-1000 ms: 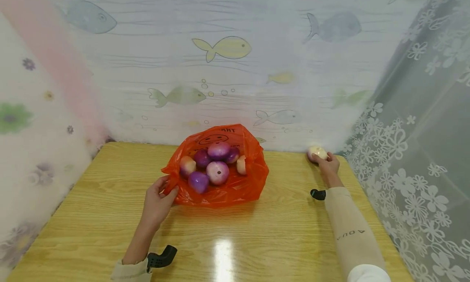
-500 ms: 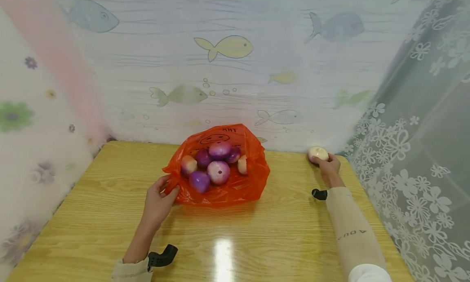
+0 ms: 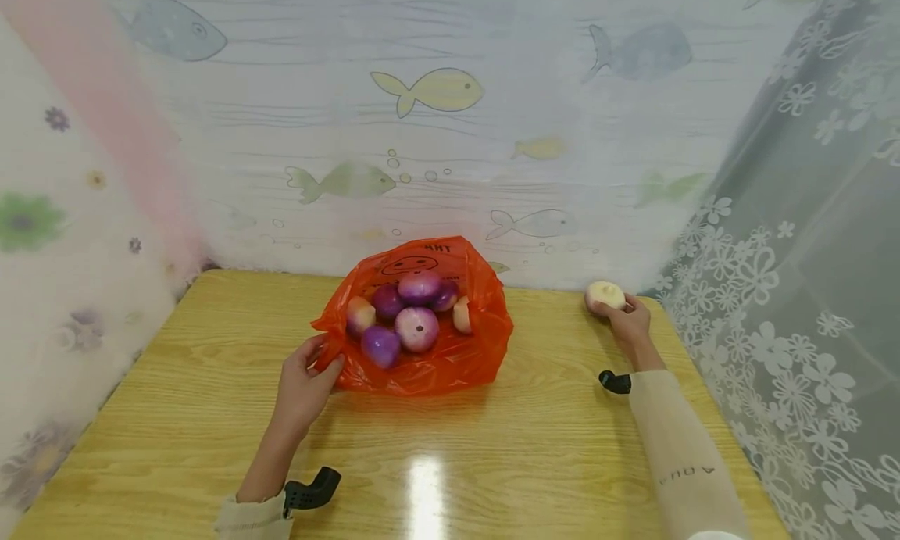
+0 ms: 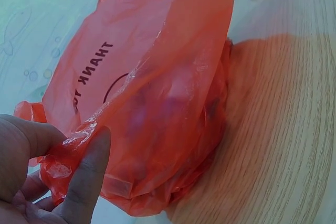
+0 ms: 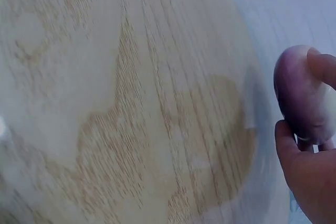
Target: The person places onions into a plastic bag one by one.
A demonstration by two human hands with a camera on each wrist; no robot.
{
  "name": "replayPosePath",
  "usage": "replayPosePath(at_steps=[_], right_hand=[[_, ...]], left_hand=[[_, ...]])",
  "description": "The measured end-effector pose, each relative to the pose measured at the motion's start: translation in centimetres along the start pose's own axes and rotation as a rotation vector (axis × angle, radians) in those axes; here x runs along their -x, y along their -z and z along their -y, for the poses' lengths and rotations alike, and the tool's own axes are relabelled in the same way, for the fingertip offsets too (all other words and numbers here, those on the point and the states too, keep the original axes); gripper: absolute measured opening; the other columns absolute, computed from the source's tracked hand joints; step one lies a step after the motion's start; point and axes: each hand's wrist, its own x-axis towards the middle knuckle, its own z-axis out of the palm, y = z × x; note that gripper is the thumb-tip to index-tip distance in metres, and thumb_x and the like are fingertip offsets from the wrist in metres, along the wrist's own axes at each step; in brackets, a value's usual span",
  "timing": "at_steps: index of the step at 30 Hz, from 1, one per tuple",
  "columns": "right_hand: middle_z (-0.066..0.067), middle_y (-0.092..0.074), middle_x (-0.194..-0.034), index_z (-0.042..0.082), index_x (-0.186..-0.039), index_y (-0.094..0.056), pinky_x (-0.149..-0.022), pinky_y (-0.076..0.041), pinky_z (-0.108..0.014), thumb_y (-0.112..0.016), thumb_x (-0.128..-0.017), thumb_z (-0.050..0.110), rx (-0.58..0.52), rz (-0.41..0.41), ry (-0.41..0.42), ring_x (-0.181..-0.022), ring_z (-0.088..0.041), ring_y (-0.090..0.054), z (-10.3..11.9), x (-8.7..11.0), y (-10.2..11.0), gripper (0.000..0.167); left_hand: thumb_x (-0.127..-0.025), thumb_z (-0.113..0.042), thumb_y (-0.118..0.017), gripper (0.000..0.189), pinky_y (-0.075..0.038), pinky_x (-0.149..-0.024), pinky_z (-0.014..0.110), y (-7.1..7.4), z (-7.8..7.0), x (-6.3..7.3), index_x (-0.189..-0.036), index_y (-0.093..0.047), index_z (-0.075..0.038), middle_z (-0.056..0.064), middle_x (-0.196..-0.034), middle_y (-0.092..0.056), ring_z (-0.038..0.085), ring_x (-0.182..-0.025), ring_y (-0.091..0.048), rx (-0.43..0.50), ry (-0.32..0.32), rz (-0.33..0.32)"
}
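Note:
An orange-red plastic bag (image 3: 485, 360) lies on the table with its mouth toward me, several purple and pale onions (image 3: 417, 330) inside. My left hand (image 3: 306, 384) pinches the bag's left edge between thumb and fingers. In the left wrist view the bag's crumpled edge (image 4: 68, 156) is bunched in that grip, and dark print shows on the film. Over at the table's back right corner, my right hand (image 3: 630, 323) holds a single onion (image 3: 603, 296), pale on top and purple at the side. The right wrist view shows thumb and fingers curled round this onion (image 5: 299, 93).
The wood-grain table (image 3: 176, 415) meets a wall covering printed with fish (image 3: 443, 91) at the back. A lace-patterned curtain (image 3: 808, 352) hangs along the right edge. Black wrist mounts (image 3: 312, 489) sit on both forearms.
The onion in my right hand has shifted slightly left and tilted, showing more of its pale top. My left hand and the bag stay almost still.

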Motion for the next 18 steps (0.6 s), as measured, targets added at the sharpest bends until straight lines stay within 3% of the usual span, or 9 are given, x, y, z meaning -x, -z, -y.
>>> replayPosePath(at_steps=[9,15,18], right_hand=[[-0.021,-0.026,-0.161,0.006,-0.162,-0.018,-0.115,-0.043,-0.037,-0.07,-0.096,0.019,0.031,0.117,0.107,-0.145,-0.031,-0.032,1.0,1.9,-0.2,0.085],[-0.027,-0.025,-0.161,-0.001,-0.16,-0.021,-0.104,-0.051,-0.027,-0.068,-0.096,0.01,0.05,0.234,0.17,-0.146,-0.039,-0.029,3.2,4.7,-0.1,0.08],[-0.028,-0.025,-0.161,-0.002,-0.16,-0.02,-0.096,-0.053,-0.019,-0.066,-0.097,0.008,0.07,0.313,0.209,-0.146,-0.04,-0.029,3.1,4.6,0.2,0.078]], left_hand=[[-0.103,-0.009,-0.056,0.047,-0.059,-0.083,0.023,0.0,0.0,0.0,-0.148,-0.044,-0.001,0.022,-0.143,-0.053,0.04,-0.12,-0.063,-0.011,0.003,-0.005],[-0.103,-0.009,-0.057,0.047,-0.059,-0.085,0.023,0.0,0.0,0.1,-0.148,-0.044,-0.001,0.023,-0.143,-0.053,0.041,-0.121,-0.062,-0.009,-0.006,-0.003],[-0.103,-0.009,-0.057,0.048,-0.059,-0.085,0.024,0.0,0.0,0.2,-0.148,-0.044,0.0,0.023,-0.143,-0.053,0.041,-0.122,-0.062,-0.006,-0.011,0.001]])
